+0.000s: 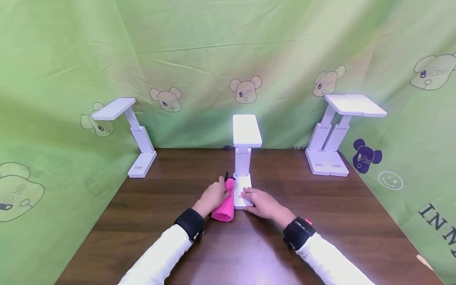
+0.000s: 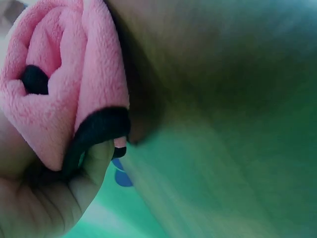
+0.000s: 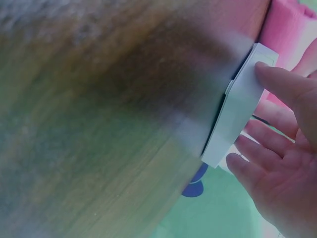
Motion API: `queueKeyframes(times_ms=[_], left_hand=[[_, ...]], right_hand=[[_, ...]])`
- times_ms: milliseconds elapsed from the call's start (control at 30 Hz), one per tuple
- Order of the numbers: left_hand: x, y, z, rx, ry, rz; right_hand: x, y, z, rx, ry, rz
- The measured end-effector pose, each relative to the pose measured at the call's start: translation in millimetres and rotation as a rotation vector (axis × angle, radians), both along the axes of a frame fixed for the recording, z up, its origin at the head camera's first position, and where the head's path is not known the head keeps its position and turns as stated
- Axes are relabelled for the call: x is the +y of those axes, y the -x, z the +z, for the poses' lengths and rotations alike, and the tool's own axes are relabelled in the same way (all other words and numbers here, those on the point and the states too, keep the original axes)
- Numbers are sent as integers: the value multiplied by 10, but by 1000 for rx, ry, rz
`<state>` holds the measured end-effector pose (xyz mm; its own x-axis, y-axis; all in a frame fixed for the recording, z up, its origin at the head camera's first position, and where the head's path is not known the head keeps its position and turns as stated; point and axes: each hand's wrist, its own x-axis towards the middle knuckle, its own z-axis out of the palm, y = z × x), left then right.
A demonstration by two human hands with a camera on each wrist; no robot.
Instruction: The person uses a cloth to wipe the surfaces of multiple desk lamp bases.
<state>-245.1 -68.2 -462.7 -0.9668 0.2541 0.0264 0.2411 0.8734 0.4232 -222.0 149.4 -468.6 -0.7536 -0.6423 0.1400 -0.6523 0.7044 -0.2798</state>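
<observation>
A rolled pink plush cloth [image 1: 224,209] with black trim lies against the left side of the middle white desk lamp [image 1: 243,182]. My left hand [image 1: 213,196] grips this roll from the left. In the left wrist view the cloth's [image 2: 101,74] coiled end and black edging show, with fingers curled beneath. From the right, my right hand [image 1: 265,204] holds the lamp's base, fingertips on top and thumb by the front corner. The right wrist view shows the thumb on the end of the base [image 3: 237,106] and the other fingers along it.
On the brown wooden table [image 1: 171,190], one white desk lamp [image 1: 142,146] stands at the back left. Two more lamps [image 1: 333,138] stand side by side at the back right. A green printed curtain [image 1: 199,51] encloses the back and sides.
</observation>
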Motion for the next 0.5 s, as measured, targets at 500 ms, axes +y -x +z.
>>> queueKeyframes(times_ms=[500], left_hand=[[-242, -384, 84, 83, -223, 114]], right_hand=[[-139, -138, 18, 67, -88, -50]])
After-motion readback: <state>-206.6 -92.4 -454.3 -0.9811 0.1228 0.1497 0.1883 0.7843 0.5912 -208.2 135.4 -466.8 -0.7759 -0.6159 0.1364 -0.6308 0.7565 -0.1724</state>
